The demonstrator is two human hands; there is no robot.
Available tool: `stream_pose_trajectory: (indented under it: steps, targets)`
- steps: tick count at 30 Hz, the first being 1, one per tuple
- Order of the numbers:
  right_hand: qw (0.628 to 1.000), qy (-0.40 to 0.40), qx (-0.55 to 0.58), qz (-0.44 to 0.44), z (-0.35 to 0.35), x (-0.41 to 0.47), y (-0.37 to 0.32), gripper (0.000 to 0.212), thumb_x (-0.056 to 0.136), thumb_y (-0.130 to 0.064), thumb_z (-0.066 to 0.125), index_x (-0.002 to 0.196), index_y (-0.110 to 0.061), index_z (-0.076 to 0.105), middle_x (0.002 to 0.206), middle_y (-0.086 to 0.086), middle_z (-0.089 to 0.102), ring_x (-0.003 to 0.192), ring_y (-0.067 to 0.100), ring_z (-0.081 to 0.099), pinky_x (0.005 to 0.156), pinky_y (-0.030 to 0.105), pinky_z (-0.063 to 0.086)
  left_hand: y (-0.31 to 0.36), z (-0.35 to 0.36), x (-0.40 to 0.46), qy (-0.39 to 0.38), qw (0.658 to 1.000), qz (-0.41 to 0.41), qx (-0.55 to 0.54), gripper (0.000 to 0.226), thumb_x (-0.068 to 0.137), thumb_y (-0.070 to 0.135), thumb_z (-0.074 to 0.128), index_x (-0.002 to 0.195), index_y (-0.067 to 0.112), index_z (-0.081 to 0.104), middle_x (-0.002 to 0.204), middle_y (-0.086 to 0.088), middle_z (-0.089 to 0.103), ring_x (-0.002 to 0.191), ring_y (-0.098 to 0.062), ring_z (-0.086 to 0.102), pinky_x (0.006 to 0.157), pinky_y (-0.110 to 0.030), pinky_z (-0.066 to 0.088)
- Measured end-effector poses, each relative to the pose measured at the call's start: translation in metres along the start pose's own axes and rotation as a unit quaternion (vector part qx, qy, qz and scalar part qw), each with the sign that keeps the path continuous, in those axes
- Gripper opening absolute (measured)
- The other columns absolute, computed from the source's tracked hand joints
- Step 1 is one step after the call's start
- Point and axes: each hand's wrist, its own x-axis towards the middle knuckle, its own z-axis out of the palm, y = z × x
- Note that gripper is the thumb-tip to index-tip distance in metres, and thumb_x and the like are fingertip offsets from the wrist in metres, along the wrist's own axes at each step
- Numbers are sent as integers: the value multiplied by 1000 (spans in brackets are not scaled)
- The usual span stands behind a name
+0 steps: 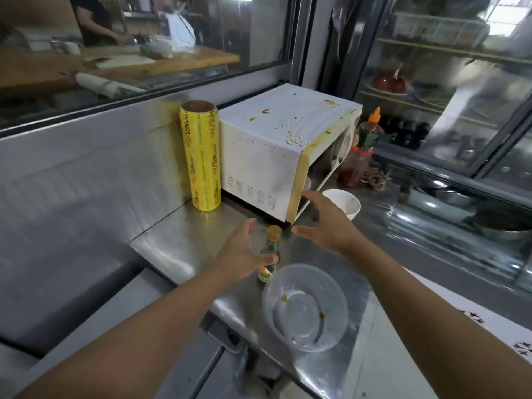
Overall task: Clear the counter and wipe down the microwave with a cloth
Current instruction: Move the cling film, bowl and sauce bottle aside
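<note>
Stainless steel counter [184, 243] runs along a glass partition. Nearest, at 6 o'clock, sits a clear plastic bowl [305, 308]. Just beyond it stands a small bottle [270, 254]; the left hand [241, 259] hovers beside it at 9 o'clock, fingers spread, holding nothing. The right hand [326, 223], likewise spread and empty, reaches toward the stained white microwave [276, 145] at 12 o'clock. A yellow wrap roll [200, 155] stands left of it.

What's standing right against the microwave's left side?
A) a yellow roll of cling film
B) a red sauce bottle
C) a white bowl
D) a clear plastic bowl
A: the yellow roll stands upright beside the microwave, at its left side near the wall.
</note>
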Motion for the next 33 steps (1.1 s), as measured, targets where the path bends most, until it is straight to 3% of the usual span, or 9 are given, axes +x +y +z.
stream_pose_trajectory:
  steps: [2,5,8,12,15,21,24,28,33]
  targets:
    - [1000,-9,4,4,4,-5,10,77,75,-26,74,141,-20,34,142,2,42,125,16,40,92,21,28,0,10,0,1,1000,-12,1,89,60,32,85,134,27,36,130,5,48,118,-14,46,102,-40,40]
    - [1000,-14,-2,15,10,-6,25,78,76,-27,75,142,-19,33,142,3,42,131,19,37,95,22,26,-2,26,3,22,1000,-20,-5,66,65,26,83,120,26,48,117,7,54,106,-12,51,94,-31,43]
    - [999,-34,30,20,15,-2,36,77,77,-26,74,141,-20,33,144,5,39,133,21,36,106,31,31,-1,38,9,67,997,-31,-26,41,70,19,79,105,22,56,101,7,58,96,-14,55,83,-25,42]
    - [997,-49,52,15,22,5,46,68,81,-24,69,140,-21,36,142,4,41,131,21,38,107,35,35,2,47,15,108,993,-43,-7,25,74,15,75,96,19,62,91,2,63,93,-22,61,85,-35,49]
    - [997,-62,53,8,26,12,50,66,82,-24,68,140,-22,36,143,1,41,132,18,38,104,28,32,2,48,19,127,991,-48,5,23,75,17,75,95,18,63,94,-4,68,92,-26,62,86,-42,50]
    - [996,-72,51,0,33,32,43,69,83,-26,68,142,-23,32,146,0,37,132,16,37,99,22,29,-3,32,27,144,986,-80,-28,27,75,16,74,99,12,64,96,-8,69,93,-27,63,88,-43,50]
    - [995,-80,52,-4,40,46,34,69,83,-28,69,141,-23,33,145,1,37,131,16,37,100,23,30,-8,15,33,156,983,-91,-28,25,76,16,74,98,12,64,96,-7,69,92,-26,63,87,-38,50]
    - [994,-89,58,-5,51,70,18,72,80,-29,71,141,-25,32,143,0,38,130,14,37,98,21,30,-16,-16,48,187,977,-98,-35,19,74,16,75,84,22,59,80,4,63,82,-20,62,75,-28,46]
    - [994,-90,62,-14,75,105,-4,71,80,-30,71,140,-23,34,143,0,38,131,15,37,98,21,29,-38,-63,81,210,972,-109,-6,22,72,22,75,89,15,63,85,-3,68,85,-25,63,82,-42,52]
